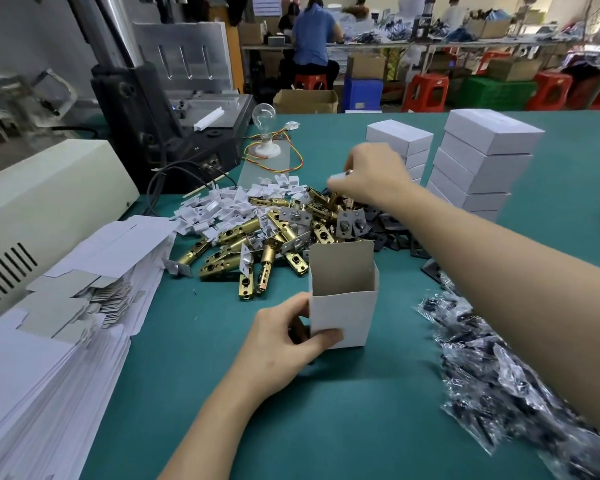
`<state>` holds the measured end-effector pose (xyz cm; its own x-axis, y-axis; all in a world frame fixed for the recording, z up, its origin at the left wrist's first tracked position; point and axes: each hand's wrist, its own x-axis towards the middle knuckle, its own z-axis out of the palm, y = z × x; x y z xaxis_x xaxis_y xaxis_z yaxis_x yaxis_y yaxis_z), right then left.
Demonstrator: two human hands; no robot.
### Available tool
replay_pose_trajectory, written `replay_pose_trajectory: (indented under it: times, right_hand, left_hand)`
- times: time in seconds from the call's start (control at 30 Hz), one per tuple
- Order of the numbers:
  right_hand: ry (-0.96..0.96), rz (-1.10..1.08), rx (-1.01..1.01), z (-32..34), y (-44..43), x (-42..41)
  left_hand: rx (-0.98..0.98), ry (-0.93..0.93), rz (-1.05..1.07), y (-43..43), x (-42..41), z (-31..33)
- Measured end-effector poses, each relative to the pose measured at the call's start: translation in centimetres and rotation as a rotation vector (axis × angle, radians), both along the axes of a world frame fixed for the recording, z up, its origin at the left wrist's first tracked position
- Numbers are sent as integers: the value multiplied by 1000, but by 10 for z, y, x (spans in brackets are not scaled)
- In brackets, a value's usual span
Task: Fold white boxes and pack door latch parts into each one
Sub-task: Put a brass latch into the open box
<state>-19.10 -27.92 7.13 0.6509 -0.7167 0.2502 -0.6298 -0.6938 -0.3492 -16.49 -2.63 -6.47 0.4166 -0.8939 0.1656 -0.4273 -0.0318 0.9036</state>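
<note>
Left hand (281, 344) grips the upright open box (342, 306); right hand (374, 178) over latch pile (274, 237)

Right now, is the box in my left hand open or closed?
Open. The box stands upright, top flap raised, brown inside showing; the left hand steadies it.

Your teal counter (361, 410) runs back to a workshop floor where red stools (426, 91) and green crates (496, 93) stand under a long cluttered bench (430, 45); a seated person in blue (312, 39) faces away.
</note>
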Motion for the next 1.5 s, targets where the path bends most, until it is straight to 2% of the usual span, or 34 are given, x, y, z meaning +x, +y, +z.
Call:
replay_pose_trajectory:
  times: [0.03,0.07,0.17,0.2,0.27,0.33,0.5,0.6,0.67,0.77,0.9,0.97,1.07,1.17,1.27,1.5]
  right_hand:
    - [-113,3,127,9,-3,-6]
    - [-270,15,342,16,-3,-14]
    - [-851,182,1159,20,9,-50]
    - [-961,271,1343,15,14,-61]
    - [-982,443,1494,4,24,-76]
    - [-947,459,1461,-6,34,-82]
    - [-939,99,1311,-38,53,-88]
    - [-870,10,1162,-44,56,-92]
    - [-881,127,1104,-32,56,-95]
    - [-876,484,1012,1,66,-99]
    - [-579,706,547,23,85,-97]
    - [-437,786,454,23,90,-95]
    - [-311,789,390,16,92,-92]
    - [-344,722,221,6,91,-92]
    - [-382,733,220,4,91,-95]
    - [-203,720,19,3,89,-100]
  left_hand:
    - [1,-2,2,0,0,0]
    - [3,-2,3,0,0,0]
    - [2,11,-2,0,0,1]
    - [4,16,-2,-1,-1,2]
    - [7,20,-2,0,-1,2]
    - [11,19,3,1,-1,1]
    - [14,39,10,1,0,1]
    - [15,40,12,1,0,0]
    - [20,34,16,1,0,0]
    - [31,30,15,1,1,0]
    - [30,89,4,1,0,0]
    - [38,98,1,1,0,0]
    - [41,73,8,1,1,0]
    - [43,80,10,2,2,0]
    - [49,105,12,1,2,2]
    - [61,109,7,2,4,3]
